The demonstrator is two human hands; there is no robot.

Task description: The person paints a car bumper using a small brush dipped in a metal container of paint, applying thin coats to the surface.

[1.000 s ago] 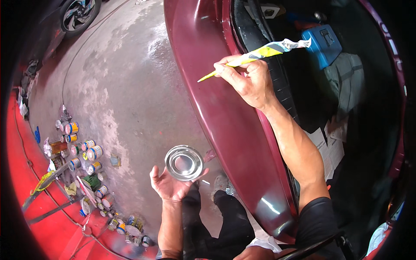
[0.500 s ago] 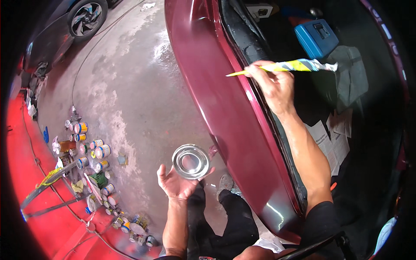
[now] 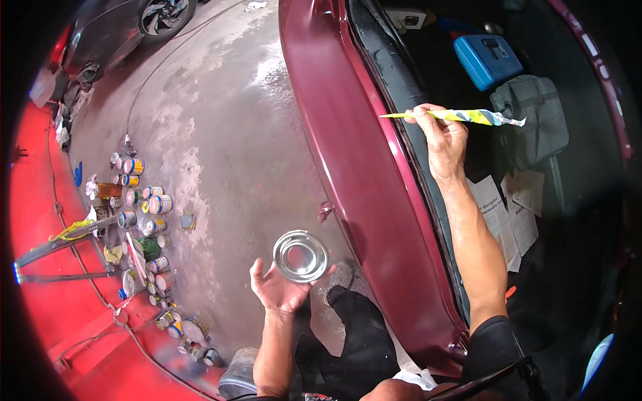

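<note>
My left hand (image 3: pixel 281 289) is closed round a small round silvery tin (image 3: pixel 301 256), seen from above, over the concrete floor beside the car. My right hand (image 3: pixel 441 137) grips a thin yellow pointed stick (image 3: pixel 475 115), wrapped toward its right end in crumpled patterned material, with the tip pointing left. This hand is over the black seal (image 3: pixel 394 60) along the inner edge of a maroon car body panel (image 3: pixel 341 167). Whether it touches the seal I cannot tell.
Inside the dark opening lie a blue case (image 3: pixel 485 60), a grey bag (image 3: pixel 535 120) and papers (image 3: pixel 521 224). Several paint cans (image 3: pixel 158 204) stand on the concrete floor (image 3: pixel 227 127) at left, near a red surface (image 3: pixel 60 314) with hoses. Another car's wheel (image 3: pixel 164 17) is at top left.
My right hand has moved right and down with the stick, from over the maroon panel to the seal. The tin in my left hand sits slightly further right. The view has shifted somewhat.
</note>
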